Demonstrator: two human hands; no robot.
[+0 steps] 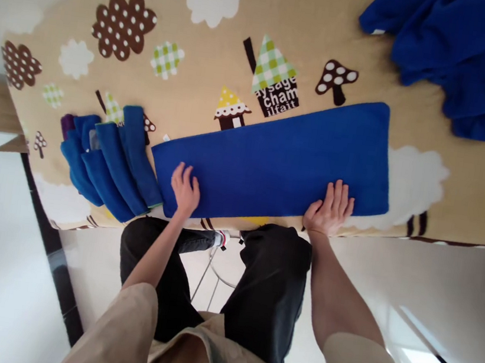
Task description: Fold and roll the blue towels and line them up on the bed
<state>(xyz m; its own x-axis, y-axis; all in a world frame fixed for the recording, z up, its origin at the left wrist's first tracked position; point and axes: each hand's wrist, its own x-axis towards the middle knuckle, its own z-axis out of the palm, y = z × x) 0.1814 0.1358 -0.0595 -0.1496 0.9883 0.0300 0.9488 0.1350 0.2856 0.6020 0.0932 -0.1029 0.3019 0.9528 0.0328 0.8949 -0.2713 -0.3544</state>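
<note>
Plainly, the left grip (185, 190) lay palm down on the strip (268, 155), its fingers apart and lightly bent, pressing rather than clamped. The right grip (331, 208) rested on the same strip by its near edge, fingers stretched out and close together, thumb off to the side, also laid on rather than closed. The strip, a long blue cloth, lay flat beneath both grips, ran between them and reached past each; much of its width spread beyond the fingertips. A small white tag (166, 137) showed at its far edge, beyond and left of the left grip. Left of that grip, blue rolls (114, 167) lay side by side in a bunch, the nearest one right beside the strip's end. A purple bit (67, 126) showed on the bunch's far left. Well beyond the right grip and off to its right, a blue heap (458, 67) lay rumpled. The patterned cover (215, 47) spread under the cloths, and on the near side of the grips were the person's dark trousers (273, 287).
</note>
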